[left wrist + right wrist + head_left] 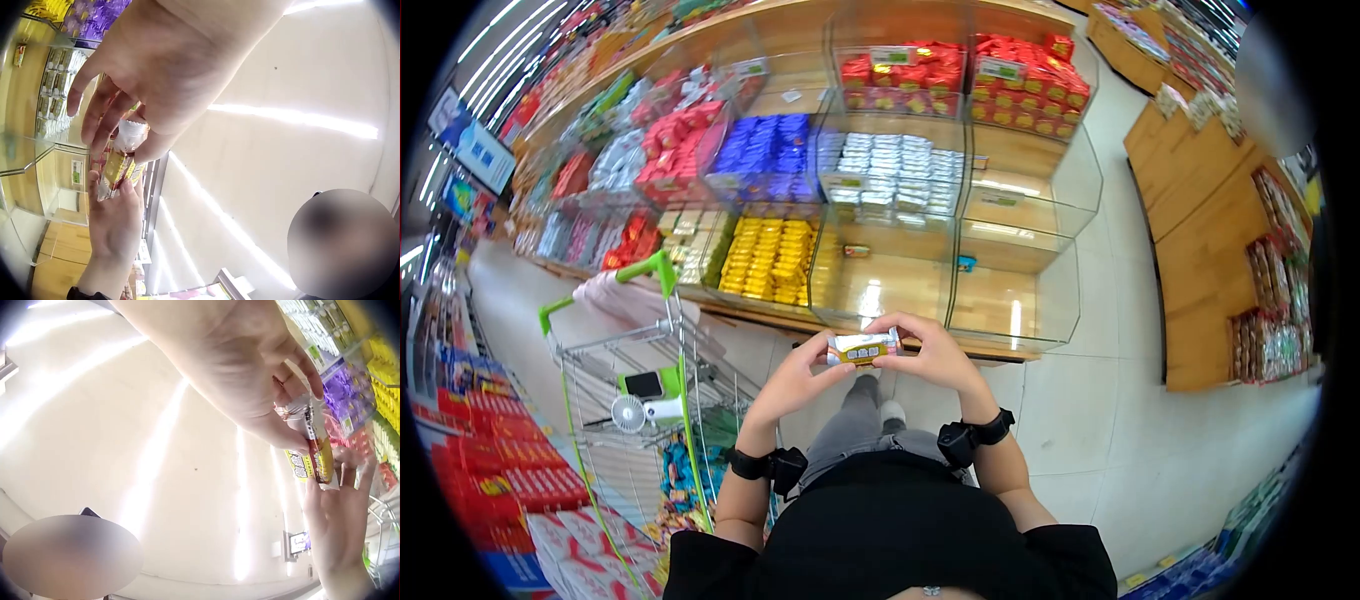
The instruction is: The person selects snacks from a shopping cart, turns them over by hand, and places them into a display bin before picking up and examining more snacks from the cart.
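Observation:
Both hands hold one small wrapped snack packet (862, 348) in front of the body, level across the head view. Its wrapper is yellow and white with dark printing and crimped clear ends. My left hand (798, 378) pinches the left end between thumb and fingers. At the other end, my right hand (940, 358) pinches it the same way, thumb along the lower edge. In the left wrist view the packet (120, 164) stretches between the two thumbs. The right wrist view shows the printed face of the packet (312, 456), its ends partly covered by fingers.
Clear-walled display bins hold yellow packets (768, 258), blue packets (762, 150) and silver packets (900, 165). A nearer bin (885, 295) contains one small packet. A shopping cart (625, 350) with green handles stands at the left. Wooden shelving (1200, 260) rises at the right.

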Motion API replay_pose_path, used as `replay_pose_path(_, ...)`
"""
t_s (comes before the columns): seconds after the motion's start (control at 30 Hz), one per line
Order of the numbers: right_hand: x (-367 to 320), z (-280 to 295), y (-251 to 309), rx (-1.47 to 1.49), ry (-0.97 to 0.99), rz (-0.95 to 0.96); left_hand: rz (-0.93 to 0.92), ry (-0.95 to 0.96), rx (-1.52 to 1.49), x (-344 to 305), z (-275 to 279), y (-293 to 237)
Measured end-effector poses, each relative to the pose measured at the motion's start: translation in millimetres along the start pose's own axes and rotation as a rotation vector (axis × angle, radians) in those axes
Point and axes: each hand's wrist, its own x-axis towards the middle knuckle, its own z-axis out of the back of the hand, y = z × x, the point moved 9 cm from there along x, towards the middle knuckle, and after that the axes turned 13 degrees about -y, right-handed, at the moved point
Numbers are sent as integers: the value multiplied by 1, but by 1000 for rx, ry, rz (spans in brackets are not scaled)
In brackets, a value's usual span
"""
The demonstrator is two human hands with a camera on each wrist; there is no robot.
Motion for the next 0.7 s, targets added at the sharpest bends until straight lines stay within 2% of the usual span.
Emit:
replay_pose_path(0.17, 8, 19, -11, -96, -54, -26, -55, 107, 107, 31, -9, -4)
replay_pose_path(0.23, 17, 29, -10, -143, -137, 61, -21, 124, 170, 45, -8, 0)
replay_pose_path(0.37, 42, 40, -12, -203, -175, 70, -22, 154, 168, 78, -4, 0)
replay_pose_path(0.47, 65, 43, -13, -276, -178, 42, -70, 151, 234, 106, 2, -1)
replay_pose_path(0.53, 78, 47, -20, -326, -217, 9, -220, 87, 366, 123, 10, -7)
replay_pose_path(0.7, 108, 56, -15, -372, -259, 68, -213, 132, 332, 160, 11, -8)
